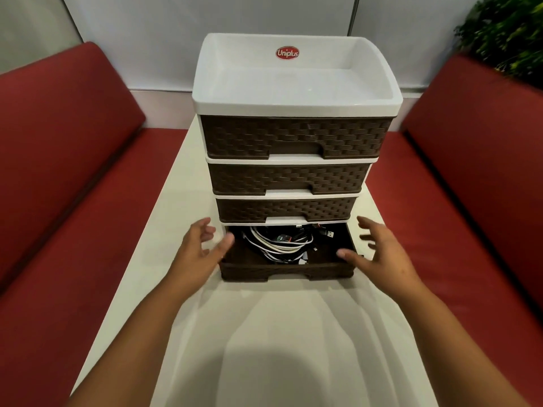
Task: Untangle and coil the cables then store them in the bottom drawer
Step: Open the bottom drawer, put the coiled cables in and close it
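Bottom drawer, pulled open: cables bundled at 12 o'clock. Left hand at 9, right hand at 3, both released, likely poised to close it.

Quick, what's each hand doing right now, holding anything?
Left hand: open, fingers spread, holding nothing, at the bottom drawer's left side.
Right hand: open, holding nothing, at its right side.
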